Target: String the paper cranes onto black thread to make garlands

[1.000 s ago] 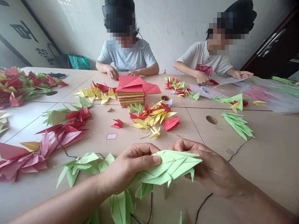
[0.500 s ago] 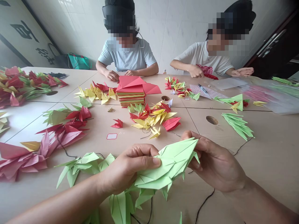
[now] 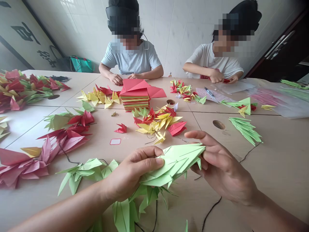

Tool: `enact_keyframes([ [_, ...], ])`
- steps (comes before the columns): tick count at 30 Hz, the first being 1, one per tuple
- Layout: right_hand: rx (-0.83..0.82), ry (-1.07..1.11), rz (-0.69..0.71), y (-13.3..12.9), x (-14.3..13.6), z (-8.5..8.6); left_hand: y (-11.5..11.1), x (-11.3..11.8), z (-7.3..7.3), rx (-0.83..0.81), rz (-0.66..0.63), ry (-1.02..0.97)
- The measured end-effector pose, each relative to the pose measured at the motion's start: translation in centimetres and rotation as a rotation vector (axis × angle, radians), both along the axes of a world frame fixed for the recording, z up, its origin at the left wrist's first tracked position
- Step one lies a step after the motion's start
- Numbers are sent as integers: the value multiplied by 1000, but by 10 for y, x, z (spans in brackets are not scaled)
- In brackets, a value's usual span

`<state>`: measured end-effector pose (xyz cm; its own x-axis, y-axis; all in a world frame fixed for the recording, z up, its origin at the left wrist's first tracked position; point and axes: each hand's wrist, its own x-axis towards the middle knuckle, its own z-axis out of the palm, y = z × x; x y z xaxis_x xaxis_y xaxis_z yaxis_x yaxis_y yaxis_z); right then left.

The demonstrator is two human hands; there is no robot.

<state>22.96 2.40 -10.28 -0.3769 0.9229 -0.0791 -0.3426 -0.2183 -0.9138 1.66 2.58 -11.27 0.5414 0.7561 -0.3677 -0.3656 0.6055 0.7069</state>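
Observation:
My left hand (image 3: 142,164) pinches a bundle of light green folded paper cranes (image 3: 176,161) between thumb and fingers, their pointed tips aimed right. At those tips is my right hand (image 3: 222,167), index finger raised and fingers apart; its bent fingers touch or nearly touch the points, and its thumb is partly hidden. Below the bundle hang more green folded pieces (image 3: 124,214), with a black cord (image 3: 155,216) among them. Left of my left hand lie green cranes (image 3: 84,170) on the table.
Ahead lie red and yellow cranes (image 3: 159,122) and a stack of coloured paper (image 3: 135,100). Pink folded pieces (image 3: 31,164) and a large heap (image 3: 24,87) are left. Green strips (image 3: 245,129) lie right, near a table hole (image 3: 219,124). Two people sit opposite, hands busy.
My right index finger has lifted off the tips and the fingers have spread. The green bundle has tilted slightly flatter. Opposite right, the person's hands have come together over something red.

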Motion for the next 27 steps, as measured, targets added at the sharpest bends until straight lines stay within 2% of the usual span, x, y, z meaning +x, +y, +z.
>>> enact_keyframes([
  [7, 177, -130, -7, -6, -4, 0, 0, 2, 0, 88, -78, 15],
  [12, 194, -227, 49, -6, -7, -1, -1, 2, 0, 151, -76, 59],
  [18, 89, -204, 68, -3, -5, -1, -1, 0, 0, 182, -9, 99],
  [21, 2, -106, 6, 0, -5, -1, 0, 0, 0, 148, 27, 84],
  [27, -72, 6, -142, 7, -3, 1, 2, 0, 1, 79, 10, 56],
])
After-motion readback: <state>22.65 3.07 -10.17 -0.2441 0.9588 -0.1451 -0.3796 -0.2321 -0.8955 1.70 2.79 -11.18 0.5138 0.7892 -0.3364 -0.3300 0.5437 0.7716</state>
